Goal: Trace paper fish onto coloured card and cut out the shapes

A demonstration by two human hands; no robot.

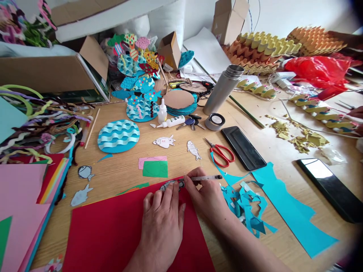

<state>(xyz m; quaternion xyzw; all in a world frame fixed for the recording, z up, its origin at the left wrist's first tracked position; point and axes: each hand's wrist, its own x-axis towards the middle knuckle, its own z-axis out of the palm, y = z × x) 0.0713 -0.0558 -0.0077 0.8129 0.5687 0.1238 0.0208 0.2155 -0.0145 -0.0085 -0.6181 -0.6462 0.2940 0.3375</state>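
Note:
A sheet of red paper (110, 226) lies in front of me. My left hand (163, 223) rests on it, fingers stretched out, pressing down a small grey fish cutout (167, 185) near the sheet's far edge. Most of that cutout is hidden under the fingertips. Pinched in my right hand (208, 196) is a pen (208, 177) with a clear barrel, its tip side beside the cutout. Just beyond are a green paper piece (155, 169) over a pink one, two white fish cutouts (164, 141), and red-handled scissors (222, 155). Grey fish cutouts (81, 195) lie left.
Blue paper scraps (246, 206) and a black phone (243, 148) lie right, with another phone (331, 189) farther over. A steel flask (224, 88), glue bottles (162, 112) and a wavy-striped blue disc (118, 136) stand beyond. Stacked coloured paper (22, 181) is left. Another person's hand (357, 113) shows far right.

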